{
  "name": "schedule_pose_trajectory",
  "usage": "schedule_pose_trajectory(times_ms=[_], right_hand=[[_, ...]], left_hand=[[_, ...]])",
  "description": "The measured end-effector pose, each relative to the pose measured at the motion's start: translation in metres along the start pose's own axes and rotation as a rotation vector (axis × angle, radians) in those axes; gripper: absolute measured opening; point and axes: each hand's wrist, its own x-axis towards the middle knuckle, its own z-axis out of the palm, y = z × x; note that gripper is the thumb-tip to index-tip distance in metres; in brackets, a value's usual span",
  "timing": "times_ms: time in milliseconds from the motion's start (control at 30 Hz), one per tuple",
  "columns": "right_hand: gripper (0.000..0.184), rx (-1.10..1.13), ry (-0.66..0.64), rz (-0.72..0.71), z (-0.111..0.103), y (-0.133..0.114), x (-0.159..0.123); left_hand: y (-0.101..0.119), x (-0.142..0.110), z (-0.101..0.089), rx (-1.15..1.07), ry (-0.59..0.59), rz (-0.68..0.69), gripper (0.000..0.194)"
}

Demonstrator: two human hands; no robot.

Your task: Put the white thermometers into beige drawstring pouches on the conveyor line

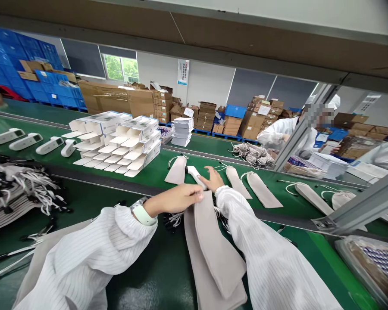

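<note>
My left hand (pixel 177 198) is closed on the top edge of a long beige drawstring pouch (pixel 213 241) that lies on a stack of like pouches at the near edge of the table. My right hand (pixel 212 178) grips a white handheld device (pixel 194 173) whose lower end meets the mouth of that pouch. Both arms wear white striped sleeves; a white watch (pixel 143 213) sits on my left wrist. Several filled pouches (pixel 261 189) lie on the green conveyor belt (pixel 84 170) just beyond my hands.
White devices (pixel 26 141) lie in a row on the belt at left, beside a stack of open white boxes (pixel 123 140). Bundled cords (pixel 22 185) lie at near left. A person in white (pixel 284 131) sits across, behind a metal frame post (pixel 297 129). Cartons stand behind.
</note>
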Motion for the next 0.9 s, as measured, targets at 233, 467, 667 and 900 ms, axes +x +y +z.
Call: schedule_pose_trajectory(times_ms=[233, 467, 667, 900], right_hand=[[0.045, -0.132, -0.092, 0.055, 0.019, 0.006, 0.006], [0.071, 0.544, -0.056, -0.031, -0.030, -0.024, 0.012], [0.090, 1.189, -0.092, -0.208, -0.070, -0.071, -0.008], [0.050, 0.797, -0.443, -0.078, -0.058, -0.078, -0.017]], left_hand=[[0.002, 0.001, 0.008, 0.102, 0.031, -0.005, 0.023], [0.004, 0.004, 0.012, 0.094, 0.230, -0.017, 0.023], [0.004, 0.006, 0.011, 0.081, 0.295, 0.081, 0.020], [0.002, 0.004, 0.005, 0.167, 0.537, 0.109, 0.017]])
